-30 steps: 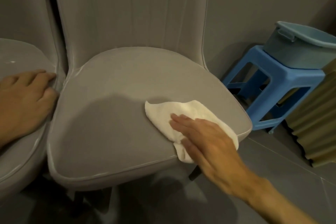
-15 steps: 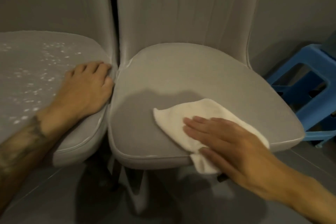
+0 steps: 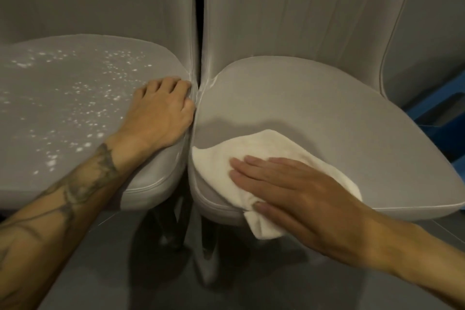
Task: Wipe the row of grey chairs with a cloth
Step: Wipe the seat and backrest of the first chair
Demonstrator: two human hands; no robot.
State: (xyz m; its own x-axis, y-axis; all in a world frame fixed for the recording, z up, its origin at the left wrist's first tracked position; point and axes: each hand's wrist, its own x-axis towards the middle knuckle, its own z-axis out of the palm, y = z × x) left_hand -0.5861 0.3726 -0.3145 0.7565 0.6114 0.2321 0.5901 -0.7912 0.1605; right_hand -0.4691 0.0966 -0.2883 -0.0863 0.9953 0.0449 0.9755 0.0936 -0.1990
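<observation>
A: Grey floor (image 3: pixel 125 272), grey wall, two grey chairs side by side. A bit of blue stool (image 3: pixel 437 108) shows far right.

B: Cloth?

A: The cloth (image 3: pixel 264 148) is white and lies on the near-left corner of the right seat (image 3: pixel 314 108). One end hangs over the near edge.

B: Grip?

A: The right hand (image 3: pixel 302 191) lies flat on it, fingers straight and together, pointing left. It presses and does not pinch. The left hand (image 3: pixel 158 113) rests on the right edge of the left seat (image 3: pixel 75 108), just beside the gap. Its fingers are loosely bent and it holds nothing.

B: What does the next move turn on?

A: White specks (image 3: pixel 75 98) cover the left seat, and the right one looks clean. So the dirty patch probably lies left of the cloth, across the gap, the way the fingers already point. The cloth's long axis runs far-left to near-right. The left hand is nearer the specks, but the right has the cloth, and the left sits in its path.

B: Risk?

A: The hanging end may snag in the gap.
</observation>
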